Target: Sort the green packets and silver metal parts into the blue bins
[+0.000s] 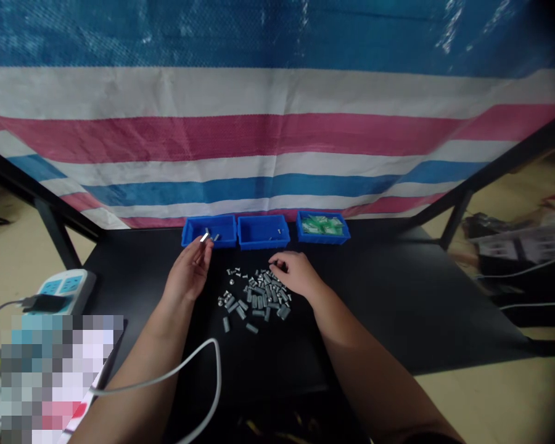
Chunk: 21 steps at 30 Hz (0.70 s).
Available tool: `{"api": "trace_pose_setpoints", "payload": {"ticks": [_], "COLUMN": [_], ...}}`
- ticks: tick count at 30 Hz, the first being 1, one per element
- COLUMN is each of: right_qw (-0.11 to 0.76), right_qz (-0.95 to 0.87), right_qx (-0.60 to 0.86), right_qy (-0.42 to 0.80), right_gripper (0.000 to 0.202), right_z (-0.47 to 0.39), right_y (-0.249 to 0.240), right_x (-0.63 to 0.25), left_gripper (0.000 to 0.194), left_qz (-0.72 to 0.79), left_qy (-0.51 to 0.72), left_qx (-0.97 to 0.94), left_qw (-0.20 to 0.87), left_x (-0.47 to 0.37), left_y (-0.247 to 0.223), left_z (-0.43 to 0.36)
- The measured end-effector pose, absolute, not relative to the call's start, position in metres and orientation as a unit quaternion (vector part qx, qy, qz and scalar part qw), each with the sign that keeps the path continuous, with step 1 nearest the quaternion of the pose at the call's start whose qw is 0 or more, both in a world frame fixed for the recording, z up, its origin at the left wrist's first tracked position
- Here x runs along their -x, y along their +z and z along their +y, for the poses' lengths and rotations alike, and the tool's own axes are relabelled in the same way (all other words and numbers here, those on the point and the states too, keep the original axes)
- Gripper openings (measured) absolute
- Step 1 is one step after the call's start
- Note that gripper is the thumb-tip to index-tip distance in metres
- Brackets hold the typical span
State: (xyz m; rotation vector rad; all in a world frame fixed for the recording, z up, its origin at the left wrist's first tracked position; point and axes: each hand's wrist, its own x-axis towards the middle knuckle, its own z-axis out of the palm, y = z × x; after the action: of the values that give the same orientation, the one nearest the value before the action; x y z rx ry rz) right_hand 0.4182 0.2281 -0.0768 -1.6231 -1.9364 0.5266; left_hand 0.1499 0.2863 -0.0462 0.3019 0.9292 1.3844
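Note:
My left hand point(190, 271) is raised in front of the left blue bin point(192, 231), its fingertips pinching a small shiny grey metal block point(205, 237). A few similar pieces lie in that bin. My right hand point(298, 272) reaches over the far right side of a loose pile, thumb and fingers curled together; whatever is between them is too small to make out. The pile mixes small grey blocks point(259, 301) with silver screws point(238, 274). Some blocks and screws lie scattered at its near and left edges.
The middle blue bin point(263, 233) holds a few screws. Green-and-clear packets point(322, 226) fill the right blue bin point(346, 236). A white cable point(219, 364) loops over the black table point(374, 308) near my left forearm. A power strip point(86, 290) sits at left; a striped sheet point(268, 135) hangs behind.

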Motion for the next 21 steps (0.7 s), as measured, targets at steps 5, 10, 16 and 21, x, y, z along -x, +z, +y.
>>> {"api": "trace_pose_setpoints", "payload": {"ticks": [5, 10, 16, 21], "right_qw": [0.277, 0.285, 0.278, 0.278], "right_qz": [-0.719, -0.718, -0.727, -0.724], "right_qx": [0.608, 0.607, 0.602, 0.605], "right_qy": [0.192, 0.187, 0.179, 0.179], "right_gripper": [0.009, 0.007, 0.011, 0.01], "right_z": [0.228, 0.228, 0.229, 0.229], "right_y": [-0.076, -0.077, -0.076, -0.075], "right_x": [-0.418, -0.418, -0.419, -0.418], "left_gripper": [0.033, 0.025, 0.026, 0.021], "left_qz": [0.365, 0.346, 0.319, 0.321], "left_qy": [0.586, 0.548, 0.529, 0.527], "left_qx": [-0.22, -0.314, -0.345, -0.343], "left_qw": [0.689, 0.694, 0.707, 0.708], "left_x": [-0.147, -0.142, -0.147, -0.148], "left_y": [-0.043, -0.042, -0.038, -0.038], "left_z": [0.28, 0.268, 0.264, 0.265]}}
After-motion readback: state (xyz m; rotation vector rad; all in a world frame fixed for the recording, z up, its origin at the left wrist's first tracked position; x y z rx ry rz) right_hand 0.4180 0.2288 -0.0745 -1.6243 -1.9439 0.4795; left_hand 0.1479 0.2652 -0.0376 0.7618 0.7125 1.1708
